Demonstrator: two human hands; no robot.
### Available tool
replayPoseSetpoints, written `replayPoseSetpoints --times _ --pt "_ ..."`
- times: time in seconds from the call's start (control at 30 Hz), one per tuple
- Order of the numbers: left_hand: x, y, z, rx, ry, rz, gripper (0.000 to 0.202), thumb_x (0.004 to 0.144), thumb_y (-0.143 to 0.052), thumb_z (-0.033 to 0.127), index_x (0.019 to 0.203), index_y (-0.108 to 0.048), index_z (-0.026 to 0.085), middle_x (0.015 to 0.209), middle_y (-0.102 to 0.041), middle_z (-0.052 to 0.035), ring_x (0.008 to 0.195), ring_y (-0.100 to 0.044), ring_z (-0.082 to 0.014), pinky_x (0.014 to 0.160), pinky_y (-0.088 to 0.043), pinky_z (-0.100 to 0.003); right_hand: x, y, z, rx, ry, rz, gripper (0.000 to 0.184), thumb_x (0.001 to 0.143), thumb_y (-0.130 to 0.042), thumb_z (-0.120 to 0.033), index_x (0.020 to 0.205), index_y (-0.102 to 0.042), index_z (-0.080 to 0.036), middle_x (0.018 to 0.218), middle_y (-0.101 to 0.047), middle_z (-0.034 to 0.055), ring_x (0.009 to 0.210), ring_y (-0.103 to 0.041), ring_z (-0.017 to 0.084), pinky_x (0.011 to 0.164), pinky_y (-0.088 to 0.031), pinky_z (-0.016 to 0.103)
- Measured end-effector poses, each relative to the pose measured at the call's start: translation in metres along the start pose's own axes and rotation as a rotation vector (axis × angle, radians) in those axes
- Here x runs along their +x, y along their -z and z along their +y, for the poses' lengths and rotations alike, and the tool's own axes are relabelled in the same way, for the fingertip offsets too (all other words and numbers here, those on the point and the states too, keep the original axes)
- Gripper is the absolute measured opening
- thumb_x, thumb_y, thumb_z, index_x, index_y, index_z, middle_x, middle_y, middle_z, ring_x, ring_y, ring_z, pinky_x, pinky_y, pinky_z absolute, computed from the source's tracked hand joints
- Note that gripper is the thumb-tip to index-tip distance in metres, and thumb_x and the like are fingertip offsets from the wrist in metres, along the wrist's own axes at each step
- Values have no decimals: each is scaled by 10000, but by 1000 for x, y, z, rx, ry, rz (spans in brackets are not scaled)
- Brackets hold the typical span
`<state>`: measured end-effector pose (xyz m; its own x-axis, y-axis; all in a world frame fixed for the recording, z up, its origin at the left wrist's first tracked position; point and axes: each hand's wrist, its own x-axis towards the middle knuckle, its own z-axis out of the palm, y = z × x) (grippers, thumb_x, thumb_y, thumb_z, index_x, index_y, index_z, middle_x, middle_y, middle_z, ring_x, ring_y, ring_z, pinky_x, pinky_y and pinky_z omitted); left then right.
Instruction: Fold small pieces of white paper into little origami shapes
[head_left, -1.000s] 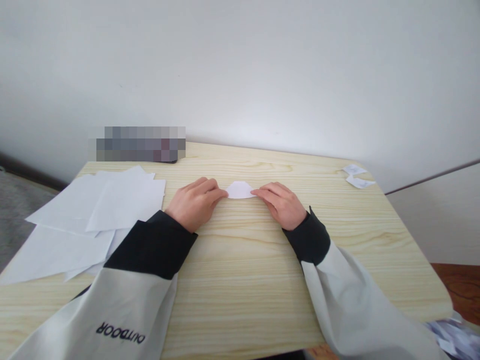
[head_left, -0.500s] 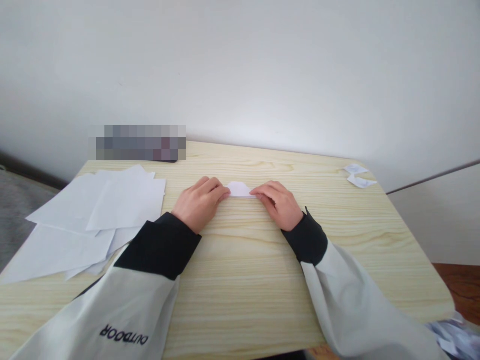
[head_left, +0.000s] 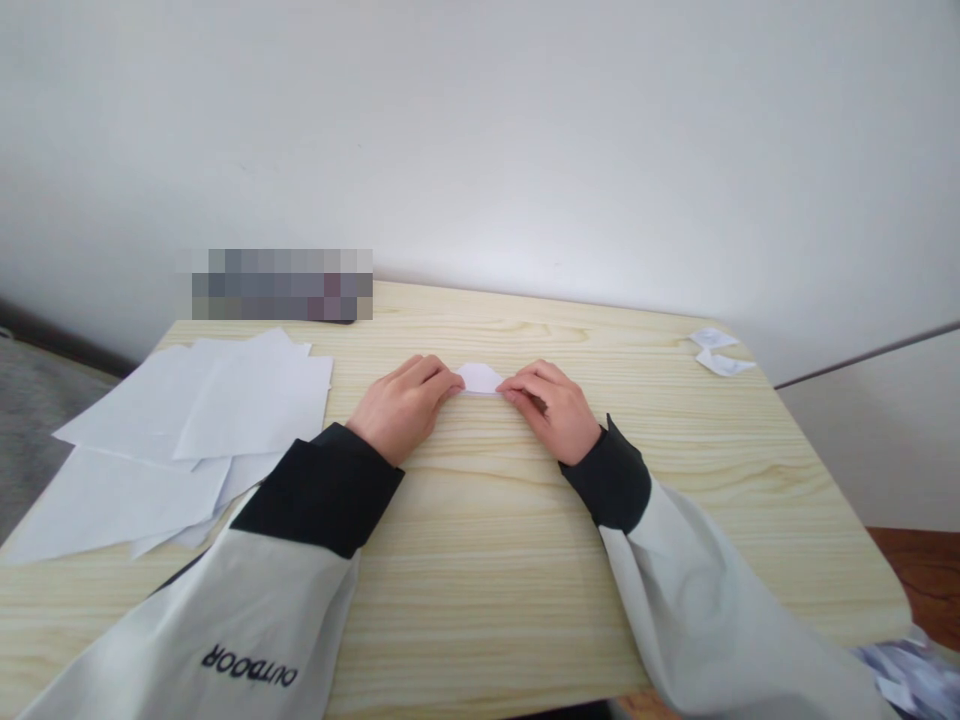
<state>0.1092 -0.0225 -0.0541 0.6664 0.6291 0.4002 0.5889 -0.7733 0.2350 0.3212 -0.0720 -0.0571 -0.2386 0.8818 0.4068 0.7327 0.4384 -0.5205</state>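
Observation:
A small folded piece of white paper [head_left: 480, 379] lies between my hands near the middle of the wooden table [head_left: 480, 580]. Its near edge is straight, and its far side looks rounded. My left hand [head_left: 405, 400] pinches the paper's left end, fingers closed. On the opposite end, the fingertips and thumb of my right hand [head_left: 551, 405] are closed too. The fingers cover both ends of the paper, so its full outline is hidden.
Loose white paper sheets [head_left: 240, 400] overlap at the table's left. Two small folded papers [head_left: 720, 360] lie near the far right corner. A blurred-out dark object [head_left: 281, 290] stands at the back left, by the wall [head_left: 525, 150]. Crumpled papers [head_left: 911, 680] show at bottom right.
My hands have come slightly closer together on the paper. Its visible part is narrower, and its far edge looks rounder than before.

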Motion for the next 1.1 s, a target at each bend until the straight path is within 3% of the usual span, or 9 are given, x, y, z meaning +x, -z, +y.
replayPoseSetpoints --times 0.27,0.37,0.47,0.93,1.1 --pt "0 5 -2 -28 102 -83 250 919 -424 315 902 -617 157 884 -614 -61 799 -590 -171 747 -489 -302 3 4 1 58 -100 -33 155 876 -542 -207 885 -691 -168 814 -649 45 718 -574 138 676 -458 269" --pt "-2 6 -5 -68 54 -83 253 883 -497 361 916 -637 154 880 -611 -69 819 -588 -182 760 -493 -312 2 5 2 66 -84 -25 167 877 -537 -203 899 -698 -161 831 -650 53 722 -579 136 664 -459 264" --pt "-3 7 -6 -123 29 -66 265 905 -450 328 924 -662 170 886 -623 -68 838 -591 -173 784 -490 -303 1 6 2 74 -78 -33 176 879 -533 -211 921 -701 -180 843 -644 49 708 -575 131 645 -460 259" --pt "3 6 2 -106 275 -72 340 881 -415 325 1023 -693 188 818 -645 -46 684 -597 -156 678 -477 -273 5 1 2 -4 -129 -55 277 885 -468 -214 1061 -676 -160 752 -569 44 643 -527 141 634 -455 283" --pt "5 8 4 -60 358 -112 303 871 -460 340 1003 -712 235 827 -666 -35 797 -596 -199 738 -471 -310 6 -2 -1 -26 -152 -10 271 859 -487 -184 1022 -700 -147 724 -552 39 597 -506 131 650 -461 287"
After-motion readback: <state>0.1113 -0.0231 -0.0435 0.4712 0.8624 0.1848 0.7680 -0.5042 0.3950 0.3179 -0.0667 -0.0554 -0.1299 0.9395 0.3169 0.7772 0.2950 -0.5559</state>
